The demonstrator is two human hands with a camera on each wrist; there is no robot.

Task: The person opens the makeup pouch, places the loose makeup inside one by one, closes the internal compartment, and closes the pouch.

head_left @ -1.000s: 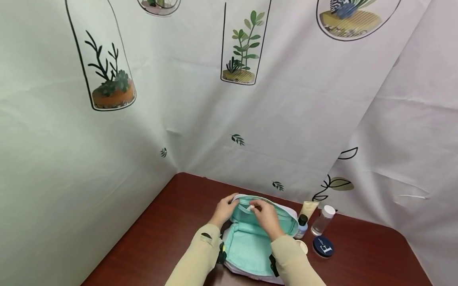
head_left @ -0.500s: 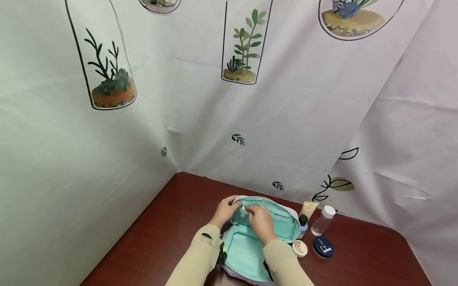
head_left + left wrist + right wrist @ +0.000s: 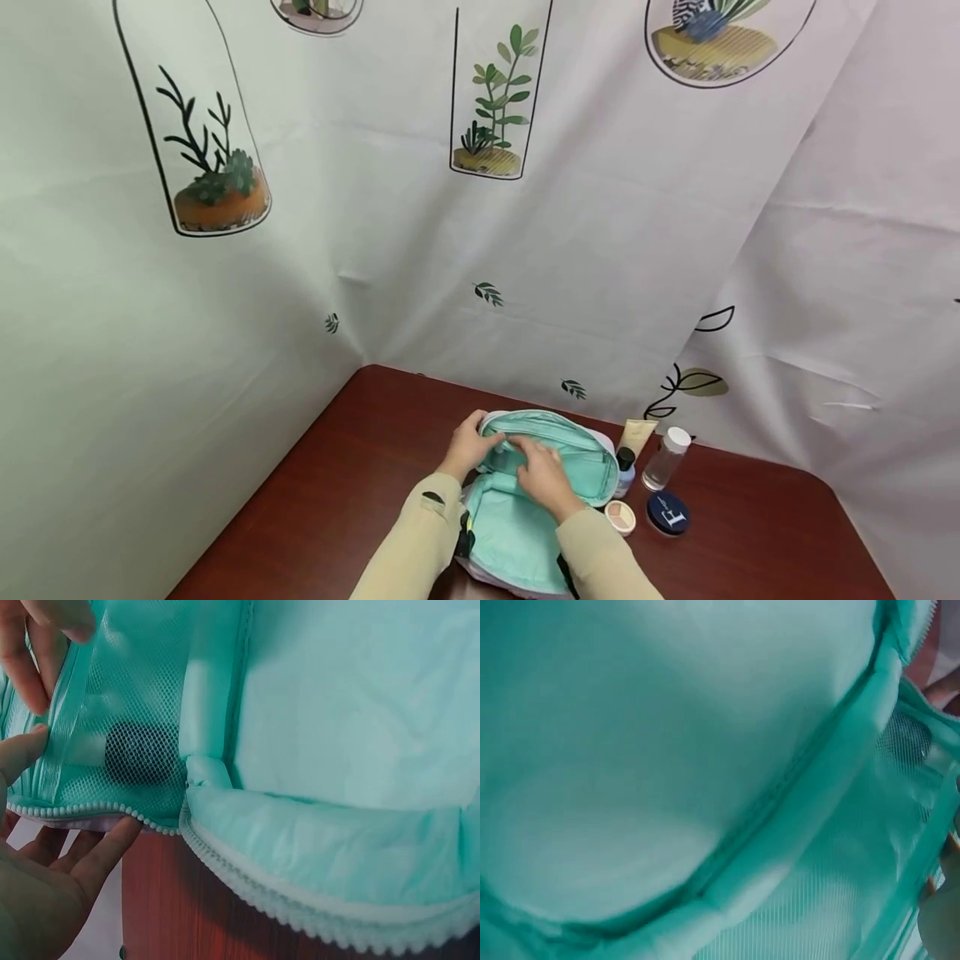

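Note:
A toiletry bag (image 3: 517, 533) with mint-green lining lies unzipped, its lid tipped back. My left hand (image 3: 462, 448) grips the lid's left edge, with the thumb inside at the pocket's hem and the other fingers behind the zip. Across the lid runs a mesh pocket (image 3: 135, 667). Through the mesh shows a small item with a dark end (image 3: 141, 754) and a pale part; its kind is unclear. My right hand (image 3: 546, 479) reaches over the lid, its fingertips (image 3: 34, 682) at the pocket's hem near the left thumb. I see nothing held in it.
Right of the bag stand a cream tube (image 3: 637, 435), a blue bottle with a black cap (image 3: 624, 482) and a clear bottle with a white cap (image 3: 666, 462). A round three-colour compact (image 3: 620, 517) and a dark blue round tin (image 3: 667, 512) lie in front on the brown table (image 3: 322, 500).
The right hand has moved left along the pocket. The small white-ended item it pinched has left its fingers, and an item shows behind the mesh. The left hand keeps its grip on the lid.

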